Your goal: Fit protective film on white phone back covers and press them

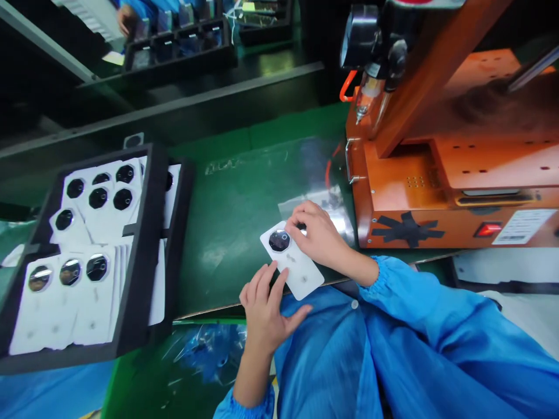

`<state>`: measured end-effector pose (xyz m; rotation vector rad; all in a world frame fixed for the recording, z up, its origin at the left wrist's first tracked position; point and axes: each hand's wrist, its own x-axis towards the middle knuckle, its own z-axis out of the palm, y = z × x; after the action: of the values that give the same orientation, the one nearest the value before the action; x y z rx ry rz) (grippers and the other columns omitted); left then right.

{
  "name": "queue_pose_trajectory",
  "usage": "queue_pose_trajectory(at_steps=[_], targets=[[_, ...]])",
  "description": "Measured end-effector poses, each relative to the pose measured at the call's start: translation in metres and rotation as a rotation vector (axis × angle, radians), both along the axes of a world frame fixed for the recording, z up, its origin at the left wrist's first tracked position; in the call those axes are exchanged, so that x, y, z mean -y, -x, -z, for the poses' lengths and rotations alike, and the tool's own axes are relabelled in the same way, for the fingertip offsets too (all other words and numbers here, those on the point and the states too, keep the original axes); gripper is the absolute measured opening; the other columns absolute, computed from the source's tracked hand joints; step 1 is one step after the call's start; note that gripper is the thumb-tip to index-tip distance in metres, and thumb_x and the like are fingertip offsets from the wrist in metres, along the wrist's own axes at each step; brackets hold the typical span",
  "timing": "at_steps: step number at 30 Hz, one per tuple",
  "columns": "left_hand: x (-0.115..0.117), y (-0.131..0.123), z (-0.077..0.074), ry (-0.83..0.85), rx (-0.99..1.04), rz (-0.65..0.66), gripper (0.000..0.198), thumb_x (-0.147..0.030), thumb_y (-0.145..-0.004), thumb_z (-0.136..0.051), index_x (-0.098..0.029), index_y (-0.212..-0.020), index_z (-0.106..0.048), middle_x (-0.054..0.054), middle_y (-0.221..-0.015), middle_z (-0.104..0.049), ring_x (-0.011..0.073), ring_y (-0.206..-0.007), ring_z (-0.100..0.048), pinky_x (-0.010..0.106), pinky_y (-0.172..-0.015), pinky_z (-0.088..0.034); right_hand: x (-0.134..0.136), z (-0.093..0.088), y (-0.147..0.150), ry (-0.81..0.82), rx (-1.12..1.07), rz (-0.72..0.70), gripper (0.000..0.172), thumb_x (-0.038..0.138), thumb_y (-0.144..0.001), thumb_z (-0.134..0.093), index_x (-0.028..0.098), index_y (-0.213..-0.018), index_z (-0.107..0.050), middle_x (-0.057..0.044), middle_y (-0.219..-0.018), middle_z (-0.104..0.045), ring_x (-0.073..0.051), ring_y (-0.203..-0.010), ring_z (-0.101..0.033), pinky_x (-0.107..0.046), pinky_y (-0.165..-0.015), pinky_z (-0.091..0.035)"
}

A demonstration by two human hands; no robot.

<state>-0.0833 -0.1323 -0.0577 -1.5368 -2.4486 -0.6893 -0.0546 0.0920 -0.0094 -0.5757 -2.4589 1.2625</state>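
Green worktop (227, 203) takes up most of the centre, a bare stretch between kit on either side. Orange machine (384, 195) at R, prob. set there so its front is within arm's reach. Black tray (142, 244) at L, w/ white panels (94, 299) overlapping in rows, dark discs all toward the far end, presumably for a quick, same-way-up pick. Clear film (345, 224) lies flat nr machine, partly under R forearm. L hand (264, 311): fingers spread wide, tips at panel's near-L edge, likely steadying it. R hand (321, 235): thumb + index narrow, at disc's R edge; can't tell if anything is betw. tips. White panel (301, 270) sits at worktop's front edge, near end overhanging, angled, approx. to suit both hands. Black disc (278, 240) faces up.
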Motion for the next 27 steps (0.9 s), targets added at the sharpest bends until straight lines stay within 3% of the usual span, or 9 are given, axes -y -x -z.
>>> queue_pose_trajectory(at_steps=[3,7,15,27], targets=[[0.003,-0.007,0.012,0.011,-0.024,-0.031,0.084,-0.072,-0.078,-0.07,-0.02,-0.142,-0.053,0.021,-0.143,-0.059,0.0386,-0.133,-0.052,0.048,-0.104,-0.032,0.008,0.003,0.008,-0.052,0.054,-0.025,0.013,0.02,-0.093,-0.06,0.018,-0.083,-0.069,-0.005,-0.106,-0.062,-0.021,-0.108,-0.055,-0.038,-0.092,-0.036],[0.001,-0.01,0.021,-0.03,-0.022,-0.067,0.076,-0.064,-0.078,-0.075,-0.023,-0.139,-0.056,0.018,-0.142,-0.061,0.0365,-0.132,-0.055,0.047,-0.104,-0.032,0.016,0.008,0.013,-0.065,0.105,-0.037,0.015,0.023,-0.094,-0.06,0.019,-0.083,-0.068,-0.004,-0.106,-0.062,-0.021,-0.105,-0.054,-0.037,-0.088,-0.032],[-0.002,-0.009,0.023,-0.082,-0.04,-0.098,0.07,-0.063,-0.079,-0.075,-0.024,-0.136,-0.059,0.016,-0.138,-0.065,0.0344,-0.129,-0.058,0.046,-0.102,-0.033,0.019,0.016,0.017,-0.181,0.11,-0.046,0.018,0.025,-0.095,-0.057,0.02,-0.081,-0.068,-0.005,-0.103,-0.062,-0.022,-0.101,-0.053,-0.038,-0.085,-0.03],[-0.003,-0.009,0.023,-0.089,-0.031,-0.103,0.071,-0.061,-0.078,-0.076,-0.025,-0.136,-0.059,0.015,-0.137,-0.065,0.0347,-0.128,-0.058,0.046,-0.102,-0.033,0.016,0.017,0.019,-0.201,0.108,-0.03,0.016,0.025,-0.095,-0.059,0.019,-0.083,-0.068,-0.006,-0.103,-0.062,-0.022,-0.1,-0.054,-0.038,-0.086,-0.03]])
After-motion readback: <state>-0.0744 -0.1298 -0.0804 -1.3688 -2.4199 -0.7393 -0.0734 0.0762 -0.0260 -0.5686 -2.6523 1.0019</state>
